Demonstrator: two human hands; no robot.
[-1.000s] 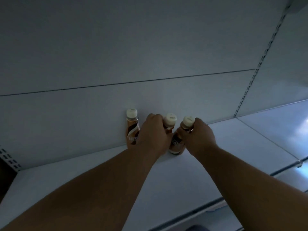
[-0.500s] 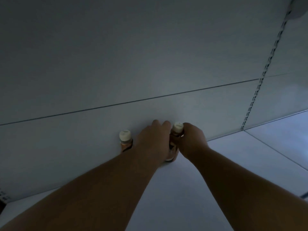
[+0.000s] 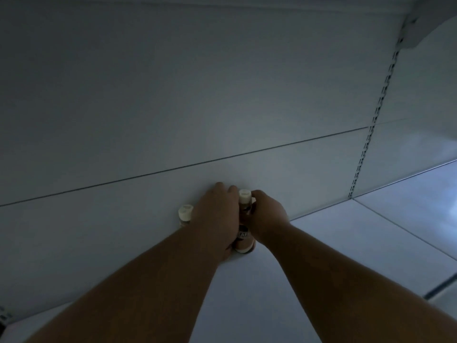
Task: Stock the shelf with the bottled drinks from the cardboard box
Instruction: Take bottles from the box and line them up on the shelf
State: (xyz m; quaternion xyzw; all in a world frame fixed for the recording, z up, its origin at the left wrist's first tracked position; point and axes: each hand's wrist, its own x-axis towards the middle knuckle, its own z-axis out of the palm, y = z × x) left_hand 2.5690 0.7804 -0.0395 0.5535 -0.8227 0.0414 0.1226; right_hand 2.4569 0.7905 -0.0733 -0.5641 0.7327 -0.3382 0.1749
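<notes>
The white shelf [image 3: 321,243] holds brown bottled drinks with cream caps, pushed up to the back wall. One bottle [image 3: 185,214] stands free at the left, only its cap and neck showing. My left hand [image 3: 217,219] reaches to the wall beside it, fingers curled round a second bottle that the hand hides. My right hand [image 3: 268,216] pinches the neck of a third bottle [image 3: 243,240], which stands upright on the shelf between my two hands. The cardboard box is out of sight.
The white back panel [image 3: 222,107] rises behind the bottles. A slotted upright [image 3: 371,134] splits this bay from the neighbouring shelf [image 3: 408,194] on the right. A shelf bracket [image 3: 415,28] sits overhead at the top right. The shelf's front edge [image 3: 442,285] runs at the lower right.
Both hands have pushed their bottles deeper, up to the back wall. My left hand now hides its bottle's cap. The view has tilted upward.
</notes>
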